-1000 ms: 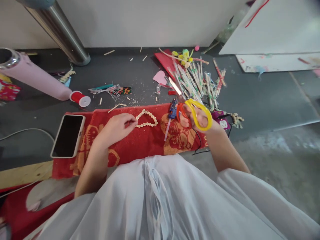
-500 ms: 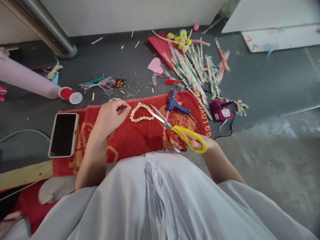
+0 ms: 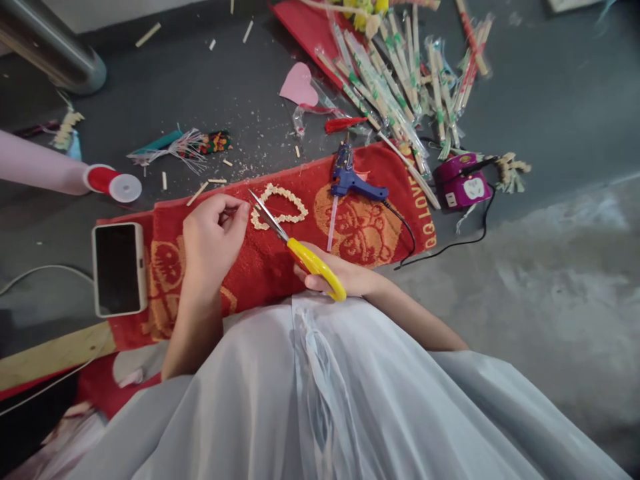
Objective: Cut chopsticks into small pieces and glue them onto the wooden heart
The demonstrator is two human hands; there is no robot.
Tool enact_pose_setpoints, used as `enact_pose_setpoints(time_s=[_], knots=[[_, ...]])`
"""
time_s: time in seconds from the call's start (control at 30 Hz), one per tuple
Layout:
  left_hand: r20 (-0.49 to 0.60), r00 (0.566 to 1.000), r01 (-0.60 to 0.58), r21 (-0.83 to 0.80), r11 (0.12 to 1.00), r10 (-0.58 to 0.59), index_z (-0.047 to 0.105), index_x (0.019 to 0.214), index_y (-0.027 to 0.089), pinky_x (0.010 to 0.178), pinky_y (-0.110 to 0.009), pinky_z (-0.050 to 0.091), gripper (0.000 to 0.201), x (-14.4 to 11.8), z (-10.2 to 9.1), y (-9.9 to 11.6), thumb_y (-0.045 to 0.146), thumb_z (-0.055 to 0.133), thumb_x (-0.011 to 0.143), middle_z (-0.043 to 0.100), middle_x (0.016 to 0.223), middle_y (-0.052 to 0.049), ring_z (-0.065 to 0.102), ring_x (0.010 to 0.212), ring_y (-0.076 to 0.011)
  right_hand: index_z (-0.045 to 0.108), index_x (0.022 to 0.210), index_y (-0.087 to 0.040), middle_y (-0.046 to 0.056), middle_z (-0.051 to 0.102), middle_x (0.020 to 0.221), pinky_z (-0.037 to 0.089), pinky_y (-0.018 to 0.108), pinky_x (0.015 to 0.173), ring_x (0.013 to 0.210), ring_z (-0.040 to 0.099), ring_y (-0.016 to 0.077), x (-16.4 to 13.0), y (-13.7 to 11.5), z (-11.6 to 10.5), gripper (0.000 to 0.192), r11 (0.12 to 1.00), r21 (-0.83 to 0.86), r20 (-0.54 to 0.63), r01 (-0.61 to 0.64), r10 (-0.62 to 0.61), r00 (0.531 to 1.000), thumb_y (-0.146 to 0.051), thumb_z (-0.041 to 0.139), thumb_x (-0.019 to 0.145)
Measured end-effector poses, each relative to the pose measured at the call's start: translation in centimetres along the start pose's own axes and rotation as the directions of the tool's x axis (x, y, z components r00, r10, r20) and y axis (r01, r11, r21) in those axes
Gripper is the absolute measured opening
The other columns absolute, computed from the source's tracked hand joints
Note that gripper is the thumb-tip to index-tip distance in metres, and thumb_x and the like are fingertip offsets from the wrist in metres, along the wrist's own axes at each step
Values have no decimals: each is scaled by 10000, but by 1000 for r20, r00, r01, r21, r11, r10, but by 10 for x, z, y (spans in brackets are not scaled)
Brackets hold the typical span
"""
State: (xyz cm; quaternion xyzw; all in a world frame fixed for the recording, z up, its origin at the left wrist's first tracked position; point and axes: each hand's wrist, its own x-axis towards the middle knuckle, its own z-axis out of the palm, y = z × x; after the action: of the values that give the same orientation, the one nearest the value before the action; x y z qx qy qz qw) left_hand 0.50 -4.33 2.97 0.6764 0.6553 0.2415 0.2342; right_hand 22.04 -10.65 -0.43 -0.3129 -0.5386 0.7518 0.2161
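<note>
In my right hand (image 3: 330,268) is a pair of scissors (image 3: 315,263) with a yellow and a red handle, fingers through the loops. Their narrow blades point up and left, closer together, with the tips near my left fingertips. My left hand (image 3: 216,233) is closed in a pinch above the towel; whatever it pinches is too small to make out. Just beyond the blades, a heart-shaped ring of small pale pieces (image 3: 293,215) lies on the red towel (image 3: 265,263), partly covered by the scissors.
A blue glue gun (image 3: 353,181) lies on the towel's right part, its cord running to a purple power socket (image 3: 463,181). Wrapped chopsticks (image 3: 383,87) are heaped behind. At left are a phone (image 3: 119,270) and a red ribbon spool (image 3: 113,182). Short stick pieces (image 3: 197,193) lie scattered.
The scissors have moved left toward my left hand, and their blades have come closer together. My left hand stays pinched. The view has shifted, dipping closer to the towel.
</note>
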Motion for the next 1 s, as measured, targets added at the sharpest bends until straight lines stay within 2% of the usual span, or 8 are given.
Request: enact_pose_setpoints(time_s=[0.1,0.23,0.43,0.7,1.0], knots=[[2,1000,18,-46,999,-18,652,822,204,562,-227,382,176,-3,2,-1,353,564,857,605,684,31,465,575,-80,319,1294,-195,2,481,878,433,292,693,761,465,136,5,-1,7,800,999,17,-67,-30,31,997,-747,563,768],[11,998,56,-156,986,-55,663,791,193,549,-210,399,140,-5,6,-2,315,598,814,636,687,23,507,578,-77,311,1363,-192,41,527,971,465,330,800,903,513,174,10,-4,15,794,999,41,-133,-34,39,990,-673,592,798],[-31,999,11,-274,962,-21,707,813,159,535,-194,422,206,-4,11,-7,342,618,784,664,693,-11,546,583,-79,258,1422,-160,57,531,1035,462,345,883,978,518,174,15,-9,22,842,997,60,-164,-44,53,985,-618,613,811],[1,999,47,-239,970,-48,732,853,182,529,-203,399,213,-7,8,-14,350,630,769,633,661,8,509,572,-86,204,1452,-120,90,531,1109,410,408,1008,1056,494,204,21,3,26,942,1000,-22,-198,-22,17,980,-681,572,790],[38,998,47,-150,988,-41,734,864,190,534,-223,362,252,-8,7,-15,390,600,789,569,616,21,466,559,-93,247,1390,-132,101,496,1185,429,350,969,1038,500,169,23,2,29,738,999,49,-221,20,-9,975,-555,532,856]])
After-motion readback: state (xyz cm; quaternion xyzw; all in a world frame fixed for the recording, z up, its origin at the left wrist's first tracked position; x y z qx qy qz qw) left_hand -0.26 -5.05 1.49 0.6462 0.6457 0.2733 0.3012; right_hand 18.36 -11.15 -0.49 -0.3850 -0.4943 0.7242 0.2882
